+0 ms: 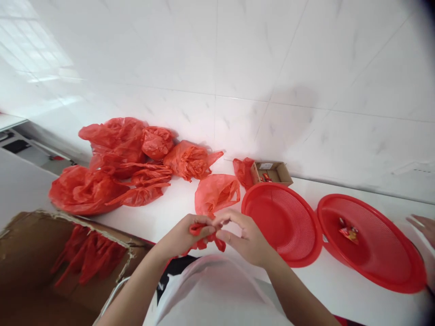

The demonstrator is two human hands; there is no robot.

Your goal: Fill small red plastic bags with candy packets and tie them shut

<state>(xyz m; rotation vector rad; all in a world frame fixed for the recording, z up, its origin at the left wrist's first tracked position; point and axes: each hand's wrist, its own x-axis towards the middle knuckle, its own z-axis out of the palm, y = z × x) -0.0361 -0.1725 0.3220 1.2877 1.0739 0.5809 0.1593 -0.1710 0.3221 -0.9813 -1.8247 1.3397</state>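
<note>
Close in front of the person's white clothing (220,294), both hands meet over the near edge of a white table (176,201). The left hand (188,233) is closed around some bunched red plastic (220,244), with a loop of it poking out between thumb and fingers and loose ends hanging below. The right hand (249,235) comes in from the other side, thumb and forefinger curved round a gap, their tips right at the plastic; whether they pinch it cannot be told.

Just beyond the fingertips, a translucent red bag (215,192) lies spread out, its near end reaching the hands; whether it is one piece with the bunch is hidden. Farther off, ahead and to the left of the left hand, sits a cluster of red bags (118,140), several bulging and others lying flatter. Nearer on that side, a large open carton (20,253) holds more crumpled red bags (91,253).

Just right of the right hand, a round red basket (297,217) touches a second red basket (384,231), in which a few small packets (350,233) lie. Behind the nearer basket stand a small cardboard box (283,173) with little red packets (265,177) inside and, beside it, a crumpled red bag (244,172). Well to the right, past both baskets, shows another person's hand (424,228).
</note>
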